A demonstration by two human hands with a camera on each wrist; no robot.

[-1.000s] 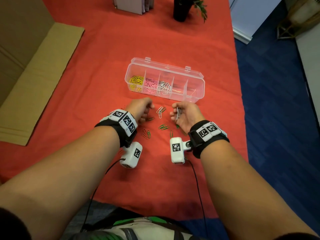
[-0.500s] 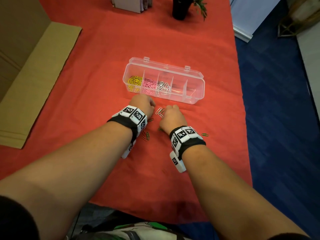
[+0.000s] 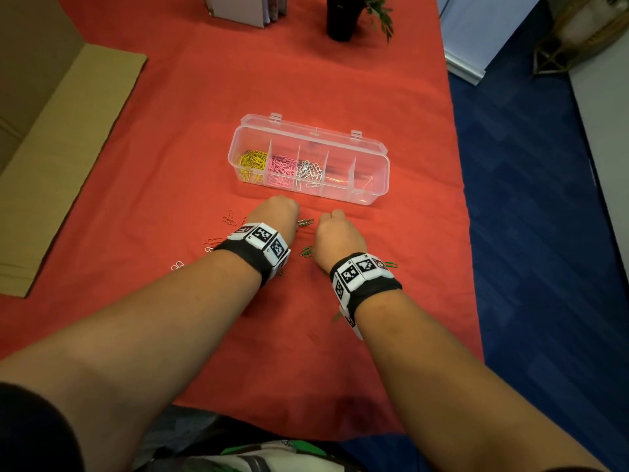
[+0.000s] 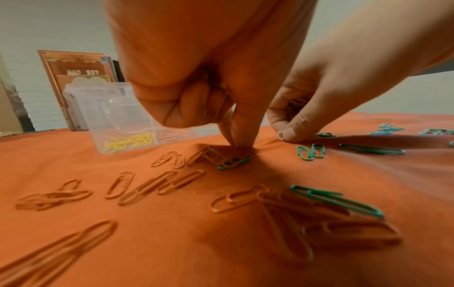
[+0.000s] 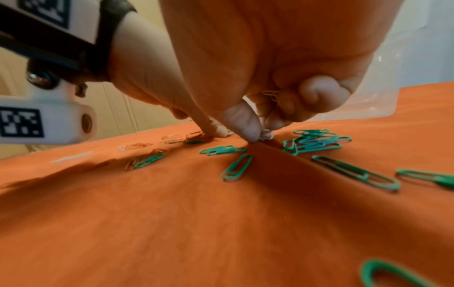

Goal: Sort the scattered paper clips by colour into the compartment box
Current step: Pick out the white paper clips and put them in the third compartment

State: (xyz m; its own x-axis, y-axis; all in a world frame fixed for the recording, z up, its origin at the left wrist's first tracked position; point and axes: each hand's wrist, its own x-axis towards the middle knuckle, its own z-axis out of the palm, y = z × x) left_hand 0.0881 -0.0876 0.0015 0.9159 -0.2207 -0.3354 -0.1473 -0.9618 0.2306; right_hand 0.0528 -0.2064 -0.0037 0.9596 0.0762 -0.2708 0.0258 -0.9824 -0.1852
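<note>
The clear compartment box (image 3: 371,199) lies open on the red cloth, with yellow clips (image 3: 252,162), pink clips (image 3: 281,170) and white clips (image 3: 308,172) in its three left compartments. Just in front of it, both hands are knuckles-up on the cloth. My left hand (image 4: 239,146) has its fingers curled, and thumb and forefinger pinch a red clip (image 4: 213,155) that lies against a green clip (image 4: 234,162). My right hand (image 5: 260,136) pinches a white clip (image 5: 267,135) on the cloth and keeps more white clips (image 5: 270,95) in its curled fingers.
Green clips (image 5: 312,142) lie scattered around the right hand, red clips (image 4: 157,183) under and left of the left wrist, and a white clip (image 3: 177,266) further left. Flat cardboard (image 3: 64,158) lies at the left. A dark pot (image 3: 340,18) and books (image 3: 245,10) stand at the back.
The right hand has turned from palm-up to palm-down and come to the cloth. Both hands have moved a little forward towards the box and closer together.
</note>
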